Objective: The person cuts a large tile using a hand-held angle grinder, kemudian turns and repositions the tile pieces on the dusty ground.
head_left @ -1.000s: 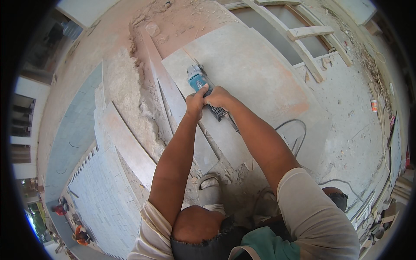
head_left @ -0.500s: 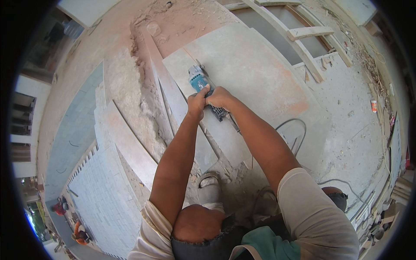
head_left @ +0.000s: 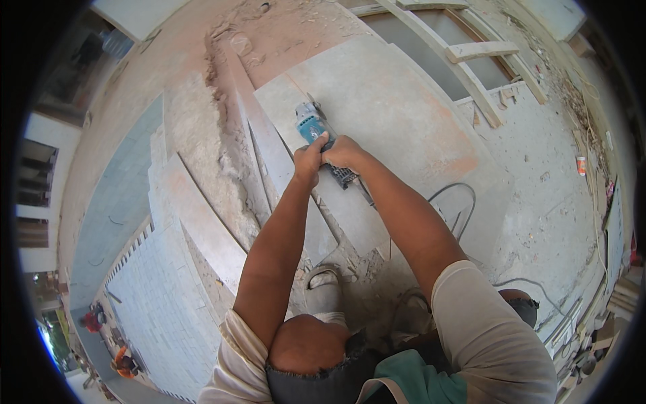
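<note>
Both hands are wrapped around a teal and black angle grinder (head_left: 311, 126). My left hand (head_left: 309, 159) grips its body from the left side, with the thumb lying along the top. Against it, my right hand (head_left: 344, 152) closes around the body from the right. The grinder's head points away from me over a large pale grey stone slab (head_left: 410, 101), near its left edge. A thin reddish line runs on the slab just beyond the head. The disc's contact with the stone cannot be made out. A black cord (head_left: 473, 195) loops behind the tool to the right.
Long narrow slab strips (head_left: 202, 219) lie left of the big slab, beside a broken concrete edge (head_left: 225, 161). A wooden frame (head_left: 464, 64) stands at far right. My sandalled foot (head_left: 324, 283) is close below. Two people (head_left: 124, 362) crouch at lower left near pale paving (head_left: 158, 316).
The grinder has shifted very slightly to the right and toward me, with both hands still gripping it. A bit more of the reddish line shows beyond its head.
</note>
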`<state>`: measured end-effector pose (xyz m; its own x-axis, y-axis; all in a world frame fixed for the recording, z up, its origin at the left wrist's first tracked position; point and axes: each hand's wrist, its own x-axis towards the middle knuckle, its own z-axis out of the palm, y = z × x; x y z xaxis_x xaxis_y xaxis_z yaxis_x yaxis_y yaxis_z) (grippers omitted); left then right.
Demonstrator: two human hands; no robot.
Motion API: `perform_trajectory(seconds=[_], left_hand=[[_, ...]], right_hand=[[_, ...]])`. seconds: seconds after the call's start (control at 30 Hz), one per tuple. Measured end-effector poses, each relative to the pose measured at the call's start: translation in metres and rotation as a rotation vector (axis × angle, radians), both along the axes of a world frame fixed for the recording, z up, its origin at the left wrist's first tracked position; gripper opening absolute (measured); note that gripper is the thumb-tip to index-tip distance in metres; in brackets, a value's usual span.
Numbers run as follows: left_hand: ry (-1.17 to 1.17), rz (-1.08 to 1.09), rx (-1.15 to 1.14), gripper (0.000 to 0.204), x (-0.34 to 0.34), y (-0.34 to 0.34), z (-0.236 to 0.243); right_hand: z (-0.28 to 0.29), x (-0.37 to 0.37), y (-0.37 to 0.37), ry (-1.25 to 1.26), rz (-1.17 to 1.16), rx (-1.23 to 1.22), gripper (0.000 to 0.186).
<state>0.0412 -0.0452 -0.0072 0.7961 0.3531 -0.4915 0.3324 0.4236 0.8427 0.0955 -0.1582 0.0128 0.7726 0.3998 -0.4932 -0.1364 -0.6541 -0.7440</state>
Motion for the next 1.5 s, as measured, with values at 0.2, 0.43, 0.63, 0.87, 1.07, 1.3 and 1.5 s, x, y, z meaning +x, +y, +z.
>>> perform_trajectory(seconds=[0.2, 0.43, 0.63, 0.87, 1.07, 1.3, 1.5], left_hand=[[0.008, 0.0, 0.02, 0.046, -0.001, -0.003, 0.005], [0.013, -0.004, 0.008, 0.05, -0.003, -0.002, 0.0], [0.014, 0.009, 0.025, 0.05, -0.004, -0.004, 0.001], [-0.003, 0.033, 0.011, 0.051, -0.008, -0.008, 0.001], [0.002, 0.027, 0.03, 0.051, -0.011, -0.006, -0.007], [0.0, 0.025, 0.015, 0.049, -0.012, -0.013, -0.004], [-0.045, 0.108, 0.054, 0.05, -0.022, -0.015, 0.003]], right_hand=[[-0.009, 0.003, -0.002, 0.021, -0.002, 0.036, 0.049], [-0.008, 0.0, -0.002, 0.017, 0.002, 0.021, 0.054], [-0.001, -0.003, -0.004, 0.042, 0.003, 0.038, 0.056], [-0.006, -0.005, -0.007, 0.043, -0.011, 0.043, 0.054], [0.003, -0.013, -0.009, 0.03, 0.006, 0.039, 0.048], [-0.004, -0.012, -0.013, 0.035, -0.003, 0.023, 0.052], [-0.003, -0.023, -0.009, -0.04, 0.014, 0.029, 0.054]])
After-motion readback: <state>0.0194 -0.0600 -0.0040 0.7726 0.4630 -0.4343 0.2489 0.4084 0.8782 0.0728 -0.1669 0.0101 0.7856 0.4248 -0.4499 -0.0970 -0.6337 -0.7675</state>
